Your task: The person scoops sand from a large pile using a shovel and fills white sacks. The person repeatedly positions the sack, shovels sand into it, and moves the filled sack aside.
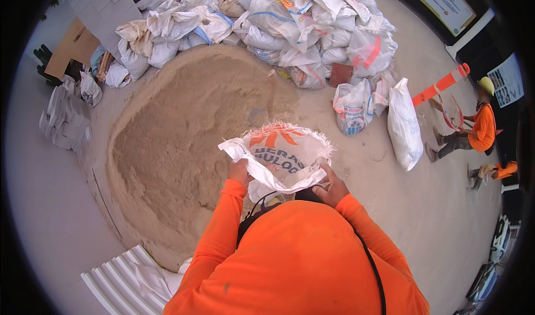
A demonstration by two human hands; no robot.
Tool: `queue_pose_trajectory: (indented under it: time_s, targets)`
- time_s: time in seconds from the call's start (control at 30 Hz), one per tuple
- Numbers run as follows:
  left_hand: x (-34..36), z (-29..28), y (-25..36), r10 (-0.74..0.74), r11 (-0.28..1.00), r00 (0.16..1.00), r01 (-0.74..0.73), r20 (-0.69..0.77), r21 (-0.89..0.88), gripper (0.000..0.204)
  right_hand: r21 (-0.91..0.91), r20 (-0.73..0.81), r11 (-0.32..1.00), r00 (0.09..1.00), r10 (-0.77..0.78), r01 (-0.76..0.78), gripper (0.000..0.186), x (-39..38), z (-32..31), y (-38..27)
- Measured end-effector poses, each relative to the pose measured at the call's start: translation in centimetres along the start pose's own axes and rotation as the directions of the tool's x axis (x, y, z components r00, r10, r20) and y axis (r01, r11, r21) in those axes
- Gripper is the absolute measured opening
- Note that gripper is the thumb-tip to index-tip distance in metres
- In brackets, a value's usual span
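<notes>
A white woven sack [278, 162] with orange and dark print hangs in front of my body, its frayed mouth spread wide. My left hand [240, 173] grips the sack's left rim, fingers closed on the fabric. On the opposite side, my right hand [332, 187] pinches the right rim with the thumb toward me. The bottom of the sack is hidden below its rim and behind my orange shirt. Just beyond and to the left lies a large pile of brown sand [178, 131].
Many filled white sacks [312, 25] are heaped behind the sand. A tall white sack [404, 125] stands at right beside an orange-and-white post [440, 85]. A person in orange with a yellow helmet [484, 125] is farther right. Corrugated white sheets [120, 281] lie lower left; grey blocks [67, 120] stand left.
</notes>
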State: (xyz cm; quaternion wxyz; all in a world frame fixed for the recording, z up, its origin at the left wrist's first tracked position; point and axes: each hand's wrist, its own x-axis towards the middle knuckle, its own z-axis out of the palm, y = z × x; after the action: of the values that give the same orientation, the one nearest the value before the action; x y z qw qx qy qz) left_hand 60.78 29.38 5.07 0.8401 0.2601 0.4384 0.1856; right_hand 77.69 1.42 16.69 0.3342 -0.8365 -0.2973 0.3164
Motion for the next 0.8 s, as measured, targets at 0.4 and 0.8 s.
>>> queue_pose_trajectory:
  time_s: [0.4, 0.8]
  targets:
    - [9.1, -11.3, 6.4, 0.277, 0.958, 0.848, -0.208, -0.452, 0.197, 0.031, 0.462, 0.163, 0.781, 0.906, 0.391, -0.42, 0.053, 32.0, 0.0, 6.2]
    - [13.6, -8.2, 11.1, 0.113, 0.972, 0.579, 0.104, -0.807, 0.21, 0.029, 0.471, 0.597, 0.205, 0.482, 0.641, -0.858, 0.072, 66.4, 9.4, 0.3]
